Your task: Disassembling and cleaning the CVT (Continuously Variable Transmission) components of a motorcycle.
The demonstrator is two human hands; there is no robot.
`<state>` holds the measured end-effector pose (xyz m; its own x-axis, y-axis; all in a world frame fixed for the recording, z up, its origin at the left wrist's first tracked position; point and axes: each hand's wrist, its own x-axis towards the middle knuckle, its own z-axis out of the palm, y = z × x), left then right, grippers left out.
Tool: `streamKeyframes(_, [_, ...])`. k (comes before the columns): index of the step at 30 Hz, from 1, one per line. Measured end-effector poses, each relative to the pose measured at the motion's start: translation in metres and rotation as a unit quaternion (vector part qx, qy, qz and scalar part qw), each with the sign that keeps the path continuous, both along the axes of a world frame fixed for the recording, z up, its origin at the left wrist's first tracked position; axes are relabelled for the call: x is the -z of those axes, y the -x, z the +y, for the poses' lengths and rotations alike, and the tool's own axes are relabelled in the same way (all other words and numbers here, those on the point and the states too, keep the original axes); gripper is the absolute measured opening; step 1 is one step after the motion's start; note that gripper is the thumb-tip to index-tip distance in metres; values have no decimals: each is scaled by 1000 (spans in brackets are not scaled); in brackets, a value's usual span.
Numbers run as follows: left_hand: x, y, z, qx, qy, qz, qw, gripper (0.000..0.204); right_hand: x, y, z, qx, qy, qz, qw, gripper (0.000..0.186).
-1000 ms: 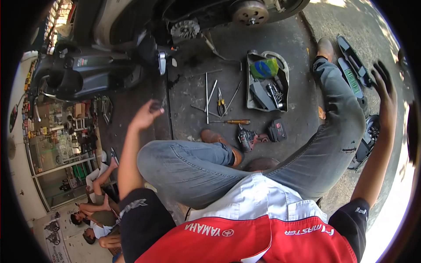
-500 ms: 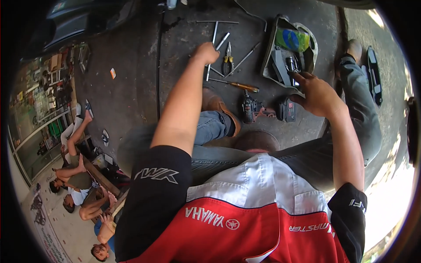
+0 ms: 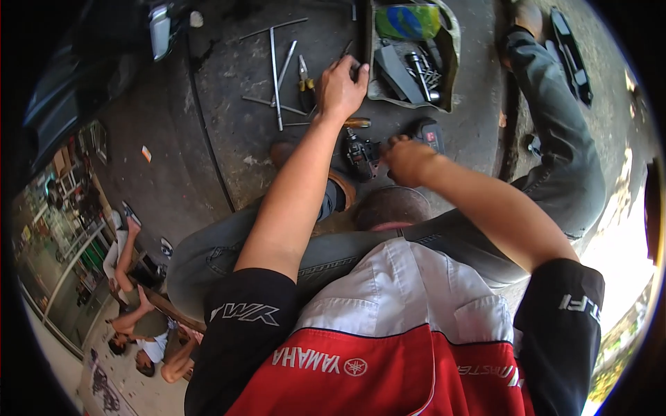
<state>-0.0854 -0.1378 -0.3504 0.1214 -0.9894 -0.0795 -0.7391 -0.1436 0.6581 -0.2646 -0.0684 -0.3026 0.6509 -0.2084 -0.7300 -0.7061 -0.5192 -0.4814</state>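
My right hand (image 3: pixel 414 161) is closed round the handle of a cordless impact driver (image 3: pixel 361 157), whose dark battery (image 3: pixel 429 134) shows beyond my knuckles. Further forward, my left hand (image 3: pixel 341 89) reaches down with curled fingers over a thin dark rod (image 3: pixel 347 47). Its fingertips are partly hidden, so what they grip does not show. Just left of it lie yellow-handled pliers (image 3: pixel 305 82) and a long T-handle wrench (image 3: pixel 274 76). A screwdriver with an amber handle (image 3: pixel 358 123) lies between my left wrist and the driver.
A worn tray (image 3: pixel 449 69) with sockets, dark parts and a green-blue packet stands right of my left hand. A long dark part (image 3: pixel 573 59) lies at the far right. Several people sit at the left. A round seat (image 3: pixel 392 206) is between my legs.
My left hand has moved right, from the T-handle wrench to the thin rod. My right hand has left the tray and closed on the impact driver, which has turned slightly. The whole view has shifted.
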Motion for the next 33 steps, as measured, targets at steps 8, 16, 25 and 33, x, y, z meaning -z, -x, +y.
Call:
streamKeyframes(8, [13, 83, -30, 341, -115, -204, 910, 36, 50, -17, 10, 55, -15, 7, 998, 55])
streamKeyframes(16, [15, 55, -84, 593, 48, -276, 755, 34, 49, -7, -15, 39, -92, -1, 995, 76])
streamKeyframes(25, [-15, 38, -113, 338, 119, -228, 905, 30, 62, -6, -16, 47, -102, -13, 994, 75])
streamKeyframes(33, [23, 60, -44, 340, -58, -296, 891, 34, 63, -8, -10, 37, -80, 2, 996, 84])
